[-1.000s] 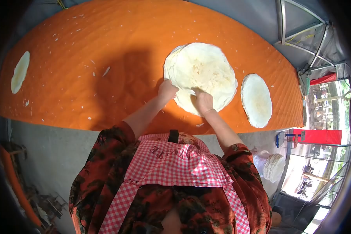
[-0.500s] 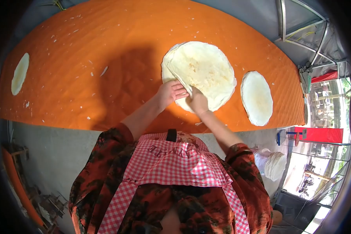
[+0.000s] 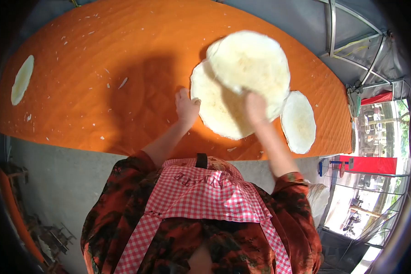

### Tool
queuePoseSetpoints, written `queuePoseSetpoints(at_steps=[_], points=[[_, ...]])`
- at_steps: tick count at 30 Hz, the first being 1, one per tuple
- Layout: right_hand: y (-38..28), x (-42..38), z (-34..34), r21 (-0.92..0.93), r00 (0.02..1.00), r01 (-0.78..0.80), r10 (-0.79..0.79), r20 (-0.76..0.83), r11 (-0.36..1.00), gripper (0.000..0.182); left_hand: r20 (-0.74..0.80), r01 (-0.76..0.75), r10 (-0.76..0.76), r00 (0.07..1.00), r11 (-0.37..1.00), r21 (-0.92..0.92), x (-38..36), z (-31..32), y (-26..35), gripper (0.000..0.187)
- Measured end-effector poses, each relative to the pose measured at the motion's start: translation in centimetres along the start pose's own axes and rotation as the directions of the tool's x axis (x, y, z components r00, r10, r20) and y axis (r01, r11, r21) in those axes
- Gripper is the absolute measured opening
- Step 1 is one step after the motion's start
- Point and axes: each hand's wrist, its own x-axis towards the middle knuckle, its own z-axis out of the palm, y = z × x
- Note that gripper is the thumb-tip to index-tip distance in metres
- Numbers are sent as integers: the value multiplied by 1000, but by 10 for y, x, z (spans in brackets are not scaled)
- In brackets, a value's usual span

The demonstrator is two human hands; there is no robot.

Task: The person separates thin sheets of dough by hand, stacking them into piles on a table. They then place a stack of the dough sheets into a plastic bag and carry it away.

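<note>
A round pale flatbread (image 3: 253, 55), thin and browned in patches, is raised at an angle above another flatbread (image 3: 214, 102) on the orange quilted cloth. My right hand (image 3: 255, 108) grips its near edge, with the fingertips partly hidden and slightly blurred. The raised round casts a shadow over the lower one. My left hand (image 3: 187, 108) is at the lower flatbread's left edge, fingers loosely bent and apart, holding nothing.
Orange quilted cloth (image 3: 77, 86) covers the wide table, dotted with white flakes. Another pale round (image 3: 298, 122) lies at the right, and a smaller-looking one (image 3: 22, 80) at the far left. A pale stack (image 3: 318, 201) stands below the table's right side.
My right hand has lifted the top flatbread and swung it up and to the right, uncovering the one below. My left hand has let go of the edge and drawn back left.
</note>
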Motion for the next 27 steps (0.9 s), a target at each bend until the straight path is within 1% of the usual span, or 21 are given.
queuePoseSetpoints(at_steps=[1, 2, 3, 6, 7, 9, 12, 13, 15, 18, 21, 23, 24, 25, 26, 27], points=[[-11, -14, 33, 90, 997, -55, 49, 65, 994, 24, 169, 139, -127, 977, 988, -61, 4, 1, -8, 33], [-10, -33, 82, 190, 997, -27, 11, 80, 981, 25, 340, 283, -236, 910, 954, -95, 10, 2, -22, 31], [-10, -44, 114, 289, 996, -3, -24, 91, 957, 26, 506, 422, -319, 802, 901, -101, 14, 4, -32, 29], [-13, -43, 104, 302, 998, -51, 38, 49, 952, 24, 496, 344, -253, 831, 933, -101, 15, 11, -40, 24], [-14, -35, 83, 279, 991, -107, 81, 105, 954, 19, 474, 300, -205, 856, 945, -134, 11, 13, -43, 21], [-9, -21, 62, 128, 969, -123, 91, 229, 984, 18, 412, 193, -90, 907, 957, -215, 13, 18, -37, 17], [-28, -23, 52, 139, 984, -87, 64, 166, 986, 17, 596, 485, -223, 771, 813, -323, 15, 11, -10, 10], [-35, -25, 65, 179, 976, -108, 70, 207, 978, 25, 641, 567, -259, 722, 753, -334, 17, 8, 0, 10], [-45, -47, 121, 197, 1000, 18, -14, -25, 980, 36, 724, 712, -313, 615, 614, -339, 22, 1, 14, 16], [-67, -60, 105, 218, 998, -58, 59, 3, 974, 49, 808, 820, -310, 501, 467, -329, 24, -12, 17, 29], [-62, -52, 122, 346, 966, -242, 194, 168, 906, 52, 922, 922, -94, 376, 138, -362, 25, -2, -4, 39], [-30, -17, 108, 332, 882, -357, 198, 427, 873, 46, 877, 905, -258, 406, 244, -347, 18, -4, 15, 45], [-1, 3, 106, 480, 920, -361, 221, 323, 800, 37, 841, 896, -338, 422, 294, -332, 15, -4, 22, 48], [34, 43, 80, 153, 838, -347, 233, 493, 925, 36, 836, 869, -317, 448, 376, -323, 11, -3, 21, 49], [78, 61, 45, 308, 890, -330, 185, 417, 892, 36, 832, 835, -295, 470, 455, -311, 5, -2, 17, 50], [83, 88, -20, 220, 879, -270, 147, 453, 937, 31, 827, 791, -268, 495, 532, -301, 4, 0, 16, 51]])
